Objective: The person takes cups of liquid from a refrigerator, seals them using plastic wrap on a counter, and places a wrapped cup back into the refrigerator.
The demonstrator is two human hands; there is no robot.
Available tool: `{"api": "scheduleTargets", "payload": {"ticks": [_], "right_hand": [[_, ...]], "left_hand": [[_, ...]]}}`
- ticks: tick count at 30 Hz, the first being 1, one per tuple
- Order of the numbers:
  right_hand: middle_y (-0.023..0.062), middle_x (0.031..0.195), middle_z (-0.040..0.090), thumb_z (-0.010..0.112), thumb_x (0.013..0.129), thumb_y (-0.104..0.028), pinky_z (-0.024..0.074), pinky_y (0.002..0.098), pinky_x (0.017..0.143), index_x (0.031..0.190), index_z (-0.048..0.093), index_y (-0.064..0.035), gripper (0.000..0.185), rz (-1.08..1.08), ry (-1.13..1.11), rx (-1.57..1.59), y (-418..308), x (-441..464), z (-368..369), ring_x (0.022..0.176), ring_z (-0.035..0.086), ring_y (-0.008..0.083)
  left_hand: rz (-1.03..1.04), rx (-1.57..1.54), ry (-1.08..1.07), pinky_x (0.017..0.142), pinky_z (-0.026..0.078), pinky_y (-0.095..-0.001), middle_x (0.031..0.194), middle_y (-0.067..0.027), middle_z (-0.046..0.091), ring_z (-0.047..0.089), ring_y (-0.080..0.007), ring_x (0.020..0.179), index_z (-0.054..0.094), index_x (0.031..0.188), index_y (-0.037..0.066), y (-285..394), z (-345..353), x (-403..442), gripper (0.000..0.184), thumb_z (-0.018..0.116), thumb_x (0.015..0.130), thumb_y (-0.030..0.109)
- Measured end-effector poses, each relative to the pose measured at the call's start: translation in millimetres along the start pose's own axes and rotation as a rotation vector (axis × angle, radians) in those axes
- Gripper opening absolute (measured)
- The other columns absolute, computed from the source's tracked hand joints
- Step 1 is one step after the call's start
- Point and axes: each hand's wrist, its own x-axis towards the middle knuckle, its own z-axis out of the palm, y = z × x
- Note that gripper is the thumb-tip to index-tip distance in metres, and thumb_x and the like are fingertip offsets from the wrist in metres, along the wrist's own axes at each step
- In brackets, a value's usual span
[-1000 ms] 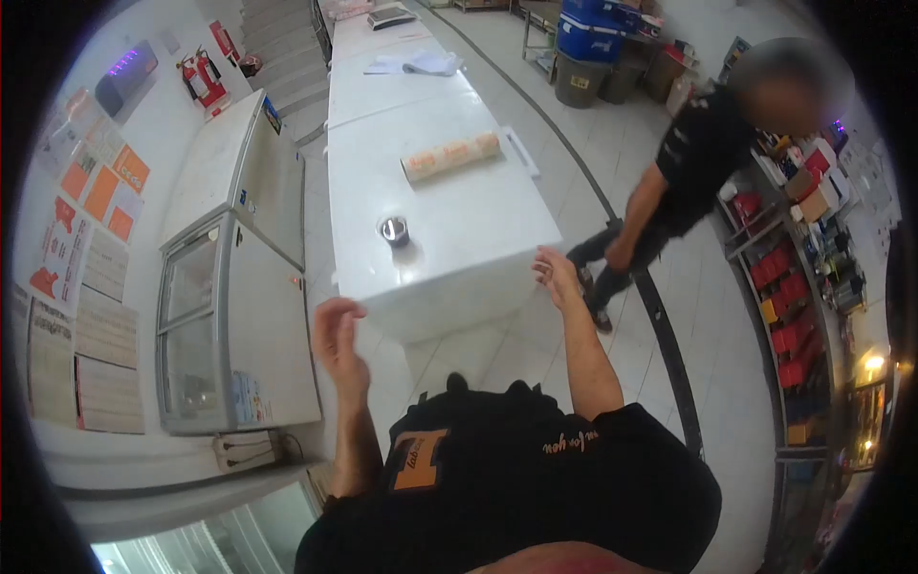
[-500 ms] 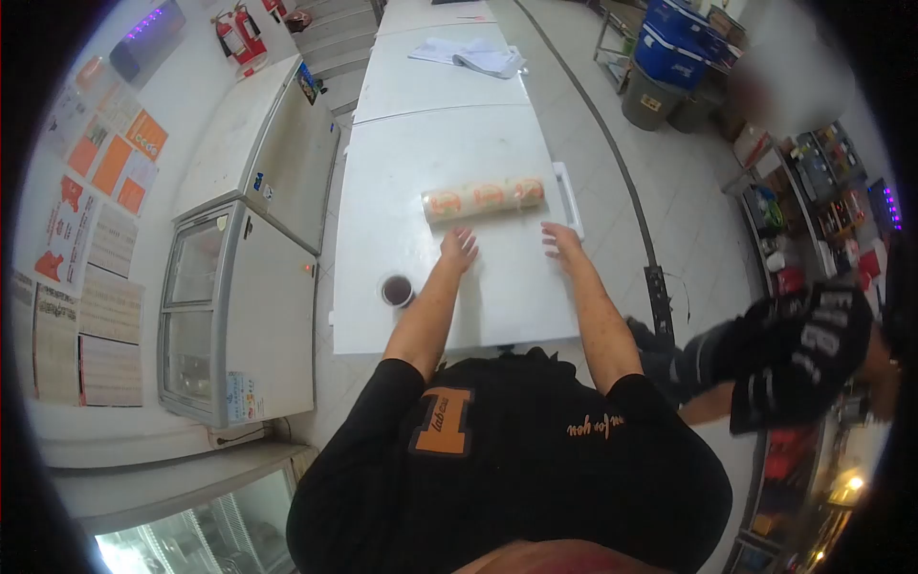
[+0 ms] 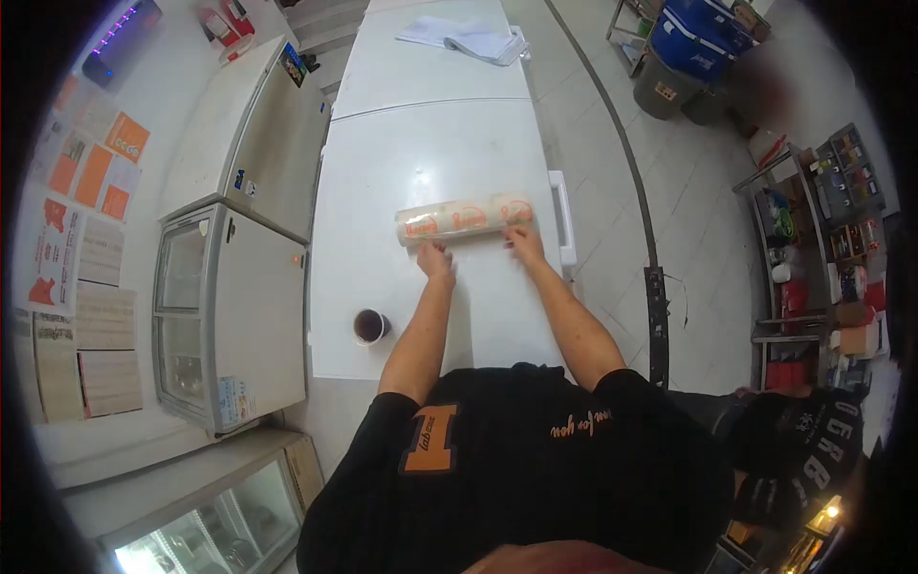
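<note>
A long cylinder-shaped roll in clear plastic [image 3: 464, 221], pale with orange printed logos, lies crosswise on the white worktop. My left hand [image 3: 436, 260] is at its near side, left of the middle, fingers bent together against the lower edge. Near the right end, my right hand [image 3: 523, 245] has its fingers bent onto the wrapped edge. The exact grip of the fingertips is small and partly blurred. A cup of dark liquid [image 3: 371, 326] stands on the worktop, to the left of my left forearm.
Folded white cloth [image 3: 464, 40] lies at the far end of the worktop. Fridges [image 3: 251, 292] stand along the left. A person in a dark printed shirt [image 3: 798, 440] is at the lower right, near stocked shelves [image 3: 846, 225]. Bins [image 3: 660, 84] stand at the far right.
My hands have gone from spread fingers short of the roll to fingers bent at its near edge. The view has shifted, and the other person appears lower in it.
</note>
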Motion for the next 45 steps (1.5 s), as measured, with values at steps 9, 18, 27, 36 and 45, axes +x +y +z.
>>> {"api": "scheduleTargets", "payload": {"ticks": [9, 18, 27, 36, 45], "right_hand": [[0.0039, 0.090, 0.066, 0.061, 0.088, -0.019, 0.0473, 0.0324, 0.076, 0.093, 0.066, -0.0053, 0.016, -0.111, -0.094, 0.182, -127, 1, -17, 0.096, 0.065, 0.0172], [0.0052, 0.097, 0.061, 0.060, 0.087, -0.019, 0.0444, 0.0391, 0.078, 0.096, 0.062, -0.0068, 0.016, -0.022, -0.096, 0.366, -179, -27, 36, 0.097, 0.064, 0.0238], [-0.0028, 0.077, 0.054, 0.067, 0.082, -0.022, 0.0439, 0.0364, 0.073, 0.081, 0.062, -0.0144, 0.010, -0.039, -0.025, 0.343, -232, -30, 80, 0.070, 0.053, 0.0148], [-0.0031, 0.076, 0.053, 0.067, 0.080, -0.022, 0.0427, 0.0334, 0.063, 0.079, 0.061, -0.0125, 0.011, -0.039, 0.043, 0.178, -257, -50, 100, 0.060, 0.048, 0.0101], [-0.0029, 0.071, 0.053, 0.063, 0.080, -0.023, 0.0420, 0.0308, 0.062, 0.077, 0.060, -0.0112, 0.013, -0.137, 0.115, 0.005, -257, -83, 119, 0.059, 0.051, 0.0097]], "left_hand": [[-0.078, -0.211, -0.183, 0.087, 0.045, -0.0415, 0.082, 0.0003, 0.051, 0.055, -0.0146, 0.087, 0.051, 0.084, 0.013, 158, 67, 7, 0.010, 0.053, 0.090, 0.021], [-0.073, 0.175, -0.357, 0.087, 0.041, -0.0427, 0.084, 0.0025, 0.052, 0.056, -0.0153, 0.094, 0.054, 0.085, 0.014, 286, 46, 22, 0.010, 0.054, 0.090, 0.023], [-0.185, 0.259, -0.554, 0.078, 0.038, -0.0352, 0.072, 0.0068, 0.051, 0.056, -0.0119, 0.083, 0.051, 0.074, 0.018, 353, 27, 58, 0.015, 0.057, 0.088, 0.023], [-0.131, 0.408, -0.718, 0.077, 0.039, -0.0338, 0.078, 0.0070, 0.054, 0.057, -0.0102, 0.090, 0.053, 0.082, 0.018, 397, 21, 57, 0.015, 0.057, 0.094, 0.026], [-0.109, 0.463, -0.796, 0.080, 0.038, -0.0333, 0.083, 0.0079, 0.054, 0.055, -0.0102, 0.095, 0.054, 0.088, 0.019, 409, -20, 32, 0.010, 0.056, 0.095, 0.026]]}}
